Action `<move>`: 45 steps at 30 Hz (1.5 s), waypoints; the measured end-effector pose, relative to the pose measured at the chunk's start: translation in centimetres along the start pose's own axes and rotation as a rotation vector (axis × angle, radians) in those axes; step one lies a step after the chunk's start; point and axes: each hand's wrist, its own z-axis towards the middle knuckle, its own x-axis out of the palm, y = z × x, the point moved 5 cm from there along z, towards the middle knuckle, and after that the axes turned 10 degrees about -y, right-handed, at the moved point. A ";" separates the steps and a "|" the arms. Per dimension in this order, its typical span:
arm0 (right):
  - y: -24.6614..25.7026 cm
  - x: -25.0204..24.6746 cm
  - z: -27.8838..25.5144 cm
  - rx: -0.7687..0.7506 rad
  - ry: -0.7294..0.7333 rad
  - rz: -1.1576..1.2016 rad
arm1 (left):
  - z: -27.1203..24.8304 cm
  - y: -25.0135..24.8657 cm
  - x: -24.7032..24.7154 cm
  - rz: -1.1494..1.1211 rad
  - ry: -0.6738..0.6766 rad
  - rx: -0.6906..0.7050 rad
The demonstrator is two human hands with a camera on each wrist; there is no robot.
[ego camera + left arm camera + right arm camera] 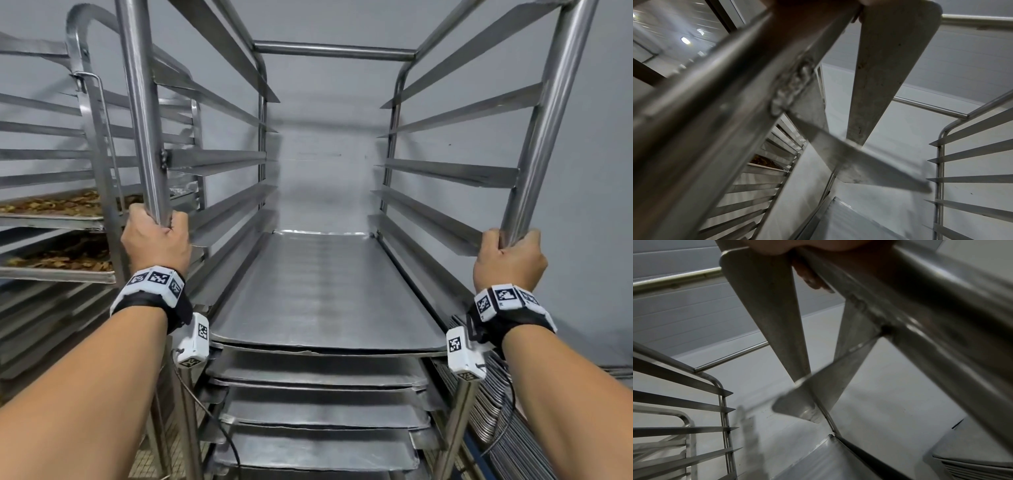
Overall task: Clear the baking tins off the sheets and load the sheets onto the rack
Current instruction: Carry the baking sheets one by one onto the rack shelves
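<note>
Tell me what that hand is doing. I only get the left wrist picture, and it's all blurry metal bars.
Observer: The head view shows the left hand gripping the rack by its front left post.
Operator: And the other hand?
Observer: The right hand grips the front right post, at about the same height.
Operator: Is anything loaded yet?
Observer: Yes. At least four sheets sit on the lower rails, one under another. The top sheet is bare, with no tins on it.

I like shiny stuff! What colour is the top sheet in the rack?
Shiny silver-grey metal: the top sheet shows best in the head view.
</note>
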 end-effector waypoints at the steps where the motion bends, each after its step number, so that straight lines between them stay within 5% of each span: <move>1: -0.4 1.0 0.3 0.000 0.005 0.000 | 0.0 0.2 0.9 0.002 -0.001 -0.012; 26: -7.4 19.8 5.9 0.018 0.062 0.066 | 0.3 0.8 19.8 0.021 -0.011 -0.080; 40: -6.6 19.5 5.6 0.053 0.106 0.044 | 0.3 0.4 20.0 -0.025 0.048 -0.066; 45: -4.8 18.0 5.0 0.174 0.270 -0.022 | 0.2 0.3 19.3 -0.003 0.197 -0.209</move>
